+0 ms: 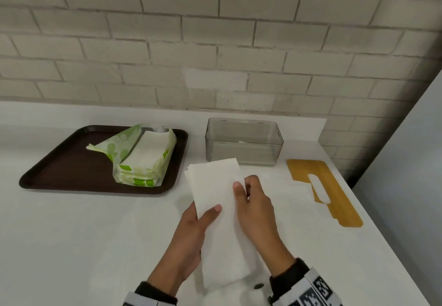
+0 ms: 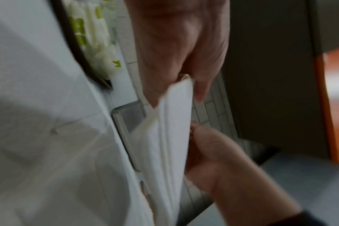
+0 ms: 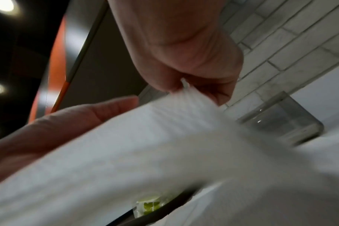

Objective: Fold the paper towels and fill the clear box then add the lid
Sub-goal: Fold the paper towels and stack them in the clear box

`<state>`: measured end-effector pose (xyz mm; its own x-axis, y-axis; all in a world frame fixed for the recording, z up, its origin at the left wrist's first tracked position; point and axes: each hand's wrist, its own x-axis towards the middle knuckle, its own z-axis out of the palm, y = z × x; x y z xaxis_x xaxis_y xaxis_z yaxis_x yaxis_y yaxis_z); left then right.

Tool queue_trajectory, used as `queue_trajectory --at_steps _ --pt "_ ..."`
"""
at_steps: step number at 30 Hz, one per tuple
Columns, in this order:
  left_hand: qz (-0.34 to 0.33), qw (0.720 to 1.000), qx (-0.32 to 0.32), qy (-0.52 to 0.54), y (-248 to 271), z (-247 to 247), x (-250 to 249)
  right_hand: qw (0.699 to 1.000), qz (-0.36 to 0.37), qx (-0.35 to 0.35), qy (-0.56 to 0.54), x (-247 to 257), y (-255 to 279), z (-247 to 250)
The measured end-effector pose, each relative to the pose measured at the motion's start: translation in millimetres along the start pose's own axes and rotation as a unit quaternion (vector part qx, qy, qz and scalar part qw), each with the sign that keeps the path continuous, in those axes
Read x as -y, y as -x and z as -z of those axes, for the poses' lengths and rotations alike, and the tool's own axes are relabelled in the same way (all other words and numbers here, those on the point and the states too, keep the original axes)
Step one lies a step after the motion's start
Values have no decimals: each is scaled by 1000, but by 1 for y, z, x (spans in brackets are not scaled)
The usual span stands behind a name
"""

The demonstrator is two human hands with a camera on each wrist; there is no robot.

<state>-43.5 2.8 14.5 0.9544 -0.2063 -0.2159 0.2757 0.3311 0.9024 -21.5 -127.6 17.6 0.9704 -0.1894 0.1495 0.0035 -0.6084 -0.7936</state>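
White counter (image 1: 71, 234) fills the lower frame, brick wall above. Brown tray (image 1: 59, 169) at centre left, carrying an opened green-and-white pack of paper towels (image 1: 143, 157) with plenty of sheets left inside. Clear box (image 1: 244, 141) at centre, just right of the tray, against the wall: nothing in it as far as the head view shows. Wooden lid (image 1: 334, 193) with a white slot, right of centre, lying flat on the counter, apart from the box.

Stack of paper towels (image 1: 220, 210), lower centre, held above the counter between both hands. Left hand (image 1: 191, 231) grips its left edge, thumb curled over the top, fingers underneath. Right hand (image 1: 256, 207) pinches the right edge near the upper end; the wrist view shows several layers caught between thumb and fingers.

Judgement: early stage. Folding of this stack not finished; filling and lidding both remain.
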Motion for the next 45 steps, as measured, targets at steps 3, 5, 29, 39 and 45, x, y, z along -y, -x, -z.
queue_trajectory --at_steps 3,5,29,39,45 --pt "-52 995 -11 -79 -1 -4 1 977 -74 83 -181 -1 3 15" --pt "-126 980 -48 -149 -2 -8 -1 949 -90 119 -277 0 6 26" --pt "-226 968 -105 16 -18 -24 -7 977 -44 135 -161 -18 17 29" --pt "-279 950 -98 -99 -9 26 -34 931 -65 4 -358 -32 1 89" --pt "-154 962 -151 -167 -20 18 -11 920 -81 -34 -381 -39 -1 62"
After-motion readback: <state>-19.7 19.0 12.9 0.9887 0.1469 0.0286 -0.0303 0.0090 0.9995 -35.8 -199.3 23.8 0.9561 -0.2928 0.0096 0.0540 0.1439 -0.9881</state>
